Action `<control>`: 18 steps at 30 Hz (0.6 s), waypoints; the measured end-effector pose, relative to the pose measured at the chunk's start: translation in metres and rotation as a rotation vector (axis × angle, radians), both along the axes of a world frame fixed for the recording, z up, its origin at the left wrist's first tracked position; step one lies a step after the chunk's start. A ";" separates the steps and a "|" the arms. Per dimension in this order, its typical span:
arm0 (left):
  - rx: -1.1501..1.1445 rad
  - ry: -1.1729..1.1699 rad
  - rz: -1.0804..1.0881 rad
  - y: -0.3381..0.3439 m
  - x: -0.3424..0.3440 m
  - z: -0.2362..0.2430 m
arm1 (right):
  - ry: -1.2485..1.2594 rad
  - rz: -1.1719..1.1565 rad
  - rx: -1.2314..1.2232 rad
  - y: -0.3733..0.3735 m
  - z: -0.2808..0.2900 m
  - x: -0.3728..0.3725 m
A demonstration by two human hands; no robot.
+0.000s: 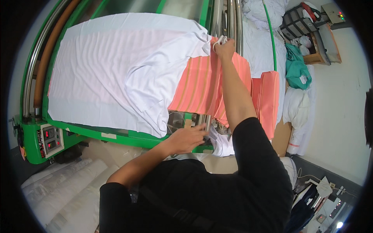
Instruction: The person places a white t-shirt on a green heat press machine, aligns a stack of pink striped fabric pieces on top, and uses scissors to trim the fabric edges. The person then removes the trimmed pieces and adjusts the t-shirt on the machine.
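A large white cloth [97, 73] lies wrinkled over the bed of a green-framed machine, its right side bunched into folds. From under it comes a coral striped sheet [198, 83], running right across the metal rollers. My right hand [225, 48] is closed at the far edge of this sheet, by the rollers. A small white looped thing [218, 42] shows at its fingers; its kind is unclear. My left hand [186, 139] is over the machine's near edge, fingers stretched out and holding nothing, below the cloth's near right corner.
Steel rollers [237, 23] run along the machine's right side. A control box [49, 139] with red displays sits at its near left corner. Wrapped rolls [74, 190] lie at lower left. More coral striped cloth [269, 93], a green bag [297, 68] and a white wall are on the right.
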State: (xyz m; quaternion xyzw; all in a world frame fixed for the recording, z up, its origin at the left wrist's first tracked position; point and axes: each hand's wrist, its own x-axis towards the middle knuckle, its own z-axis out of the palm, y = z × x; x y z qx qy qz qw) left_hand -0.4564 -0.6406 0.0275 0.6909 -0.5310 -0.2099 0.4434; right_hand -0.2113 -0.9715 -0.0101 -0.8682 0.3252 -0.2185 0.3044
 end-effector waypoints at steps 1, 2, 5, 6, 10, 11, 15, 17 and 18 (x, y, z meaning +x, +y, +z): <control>0.008 0.129 -0.022 -0.004 -0.005 -0.006 | 0.047 -0.027 -0.026 -0.001 0.000 0.011; 0.003 0.269 0.056 -0.007 -0.007 -0.012 | 0.099 -0.046 -0.050 0.003 -0.002 0.017; -0.019 0.811 0.261 -0.009 -0.007 -0.025 | 0.069 -0.071 -0.039 0.009 -0.004 0.023; -0.029 1.075 0.310 -0.004 -0.008 -0.027 | 0.098 -0.110 -0.069 0.009 -0.006 0.023; -0.009 1.569 0.243 0.026 -0.026 -0.038 | 0.148 -0.145 -0.030 0.000 -0.010 0.030; 0.040 1.606 0.221 0.034 -0.032 -0.043 | 0.148 -0.140 -0.023 0.000 -0.010 0.031; 0.191 1.563 0.175 0.068 -0.053 -0.049 | 0.163 -0.123 -0.014 0.004 -0.005 0.031; 0.178 1.519 0.184 0.089 -0.060 -0.053 | 0.183 -0.112 -0.016 0.003 -0.001 0.030; 0.145 1.534 0.196 0.105 -0.064 -0.058 | 0.198 -0.104 -0.011 0.000 -0.001 0.030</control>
